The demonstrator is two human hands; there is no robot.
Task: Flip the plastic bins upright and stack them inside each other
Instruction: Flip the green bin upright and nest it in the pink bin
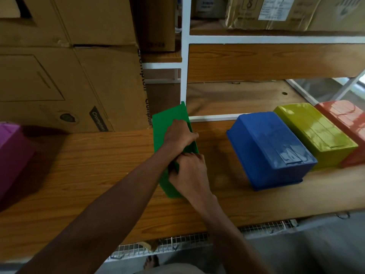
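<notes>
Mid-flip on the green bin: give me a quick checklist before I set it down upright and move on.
1. Both hands on the green bin: ok. Left hand grips its upper edge, right hand its near end.
2. Green bin upright: not ok, it stands tilted on its side.
3. Landing space on the wooden table: ok, bare wood left of the bin.
4. Clearance from the blue bin: ok, a gap shows.
5. Blue bin, yellow bin and orange bin flipped: not ok, all bottom up.
6. Purple bin upright: cannot tell, mostly out of frame.
</notes>
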